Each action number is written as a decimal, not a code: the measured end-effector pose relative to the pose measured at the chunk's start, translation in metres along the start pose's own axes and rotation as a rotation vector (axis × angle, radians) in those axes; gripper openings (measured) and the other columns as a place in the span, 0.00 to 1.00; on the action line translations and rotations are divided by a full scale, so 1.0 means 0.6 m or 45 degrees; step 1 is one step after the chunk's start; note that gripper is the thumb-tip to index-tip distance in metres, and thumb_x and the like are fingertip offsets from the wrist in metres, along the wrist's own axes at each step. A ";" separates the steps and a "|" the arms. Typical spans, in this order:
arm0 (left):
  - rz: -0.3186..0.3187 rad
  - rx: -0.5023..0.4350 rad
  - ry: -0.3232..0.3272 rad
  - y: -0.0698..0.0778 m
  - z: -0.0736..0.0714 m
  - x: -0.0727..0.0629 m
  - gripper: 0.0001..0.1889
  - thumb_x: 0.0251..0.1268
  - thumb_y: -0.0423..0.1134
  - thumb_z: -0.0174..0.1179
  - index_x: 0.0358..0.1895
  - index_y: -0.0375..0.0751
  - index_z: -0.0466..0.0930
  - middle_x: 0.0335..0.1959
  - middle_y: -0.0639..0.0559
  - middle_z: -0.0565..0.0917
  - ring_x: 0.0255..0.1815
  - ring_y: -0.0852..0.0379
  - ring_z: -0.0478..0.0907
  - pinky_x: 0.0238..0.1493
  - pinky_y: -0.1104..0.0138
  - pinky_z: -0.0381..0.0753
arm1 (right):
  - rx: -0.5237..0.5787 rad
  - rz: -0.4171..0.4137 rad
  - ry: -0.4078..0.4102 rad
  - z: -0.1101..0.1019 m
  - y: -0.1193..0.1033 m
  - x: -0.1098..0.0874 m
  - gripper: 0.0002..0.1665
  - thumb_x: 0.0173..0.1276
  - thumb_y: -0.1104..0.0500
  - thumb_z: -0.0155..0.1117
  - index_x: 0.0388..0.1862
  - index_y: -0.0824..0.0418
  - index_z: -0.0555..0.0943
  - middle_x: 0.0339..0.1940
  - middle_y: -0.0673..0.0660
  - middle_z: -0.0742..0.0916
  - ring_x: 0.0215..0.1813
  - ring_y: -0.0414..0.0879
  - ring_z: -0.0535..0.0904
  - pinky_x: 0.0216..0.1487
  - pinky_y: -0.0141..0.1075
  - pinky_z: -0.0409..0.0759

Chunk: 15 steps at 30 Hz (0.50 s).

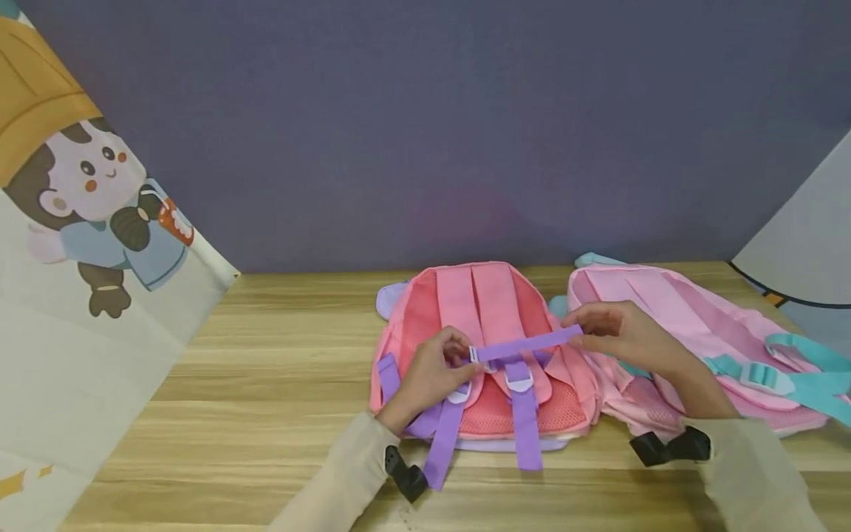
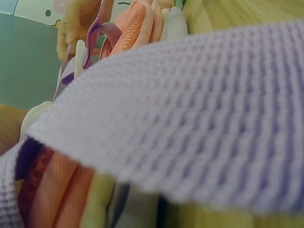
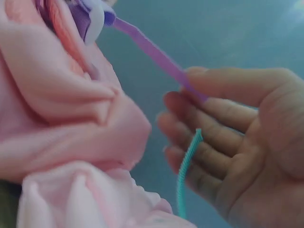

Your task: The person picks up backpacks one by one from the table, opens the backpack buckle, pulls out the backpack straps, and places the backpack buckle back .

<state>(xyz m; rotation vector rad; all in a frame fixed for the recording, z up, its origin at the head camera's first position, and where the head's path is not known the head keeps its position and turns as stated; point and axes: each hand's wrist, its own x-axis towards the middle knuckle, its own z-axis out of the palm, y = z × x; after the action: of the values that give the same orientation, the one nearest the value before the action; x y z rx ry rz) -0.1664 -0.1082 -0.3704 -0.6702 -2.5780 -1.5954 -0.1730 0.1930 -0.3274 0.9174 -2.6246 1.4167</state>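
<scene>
A coral-pink backpack (image 1: 488, 295) lies on the table with its shoulder straps facing up. Across it, a purple webbing strap (image 1: 528, 345) is stretched between both hands. My left hand (image 1: 432, 373) pinches the strap's near end by a small white buckle (image 1: 473, 355). The far end is held between thumb and index finger of my right hand (image 3: 237, 128), whose other fingers lie loosely bent. Two more purple straps hang from white buckles, one through the right buckle (image 1: 520, 382). Close webbing (image 2: 190, 118) fills much of the left wrist view and hides most of the left fingers.
A light-pink backpack (image 1: 665, 295) with a teal strap (image 1: 814, 391) lies to the right, against the coral one. The wooden table (image 1: 266, 384) meets a dark panel (image 1: 399, 148) at the back. A white wall with a cartoon figure (image 1: 100, 177) stands on the left.
</scene>
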 end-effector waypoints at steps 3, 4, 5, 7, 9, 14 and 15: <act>0.002 0.001 -0.002 0.000 0.000 0.000 0.13 0.53 0.34 0.69 0.38 0.39 0.75 0.32 0.46 0.85 0.30 0.62 0.74 0.34 0.72 0.74 | -0.077 0.031 -0.046 -0.002 0.000 -0.003 0.12 0.60 0.70 0.64 0.43 0.64 0.82 0.34 0.45 0.86 0.35 0.37 0.79 0.38 0.27 0.76; 0.004 0.002 -0.002 0.000 0.000 0.001 0.13 0.53 0.34 0.69 0.38 0.40 0.75 0.32 0.47 0.85 0.30 0.63 0.74 0.34 0.72 0.74 | -0.094 0.028 -0.059 -0.002 0.001 -0.003 0.12 0.60 0.70 0.65 0.43 0.64 0.83 0.33 0.46 0.86 0.35 0.36 0.78 0.38 0.28 0.75; 0.008 0.002 -0.001 0.000 0.000 0.001 0.13 0.53 0.34 0.69 0.38 0.40 0.75 0.31 0.47 0.85 0.29 0.63 0.74 0.34 0.72 0.74 | -0.123 0.024 -0.070 -0.003 0.001 -0.003 0.11 0.59 0.70 0.65 0.42 0.63 0.83 0.33 0.45 0.86 0.35 0.35 0.77 0.38 0.28 0.75; 0.021 0.001 0.002 0.000 0.000 0.001 0.13 0.52 0.34 0.69 0.38 0.39 0.75 0.30 0.47 0.84 0.29 0.63 0.74 0.34 0.73 0.74 | -0.175 0.015 -0.087 -0.004 0.001 -0.003 0.11 0.58 0.69 0.66 0.41 0.61 0.84 0.33 0.45 0.86 0.36 0.34 0.76 0.39 0.28 0.75; 0.037 -0.001 0.007 0.000 0.000 0.001 0.13 0.52 0.33 0.69 0.38 0.38 0.75 0.30 0.46 0.84 0.29 0.63 0.74 0.34 0.73 0.74 | -0.228 0.031 -0.101 -0.005 -0.001 -0.003 0.11 0.58 0.68 0.67 0.40 0.60 0.84 0.33 0.46 0.86 0.36 0.33 0.76 0.40 0.31 0.74; 0.037 0.004 0.004 -0.002 0.000 0.001 0.13 0.52 0.34 0.69 0.38 0.38 0.75 0.30 0.46 0.84 0.29 0.62 0.74 0.33 0.73 0.74 | -0.368 0.087 -0.089 -0.003 -0.013 0.000 0.12 0.56 0.62 0.70 0.40 0.58 0.83 0.35 0.46 0.85 0.39 0.36 0.77 0.43 0.41 0.75; 0.036 0.008 0.001 -0.002 0.000 0.001 0.13 0.53 0.35 0.69 0.38 0.39 0.75 0.30 0.47 0.83 0.29 0.62 0.74 0.33 0.73 0.74 | -0.386 0.088 -0.071 -0.001 -0.017 0.001 0.12 0.56 0.62 0.71 0.41 0.58 0.83 0.35 0.46 0.85 0.39 0.38 0.78 0.44 0.43 0.76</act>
<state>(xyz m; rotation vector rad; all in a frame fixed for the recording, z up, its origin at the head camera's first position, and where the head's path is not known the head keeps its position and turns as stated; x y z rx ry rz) -0.1675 -0.1083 -0.3710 -0.7020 -2.5605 -1.5785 -0.1688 0.1890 -0.3190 0.8478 -2.8286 0.9758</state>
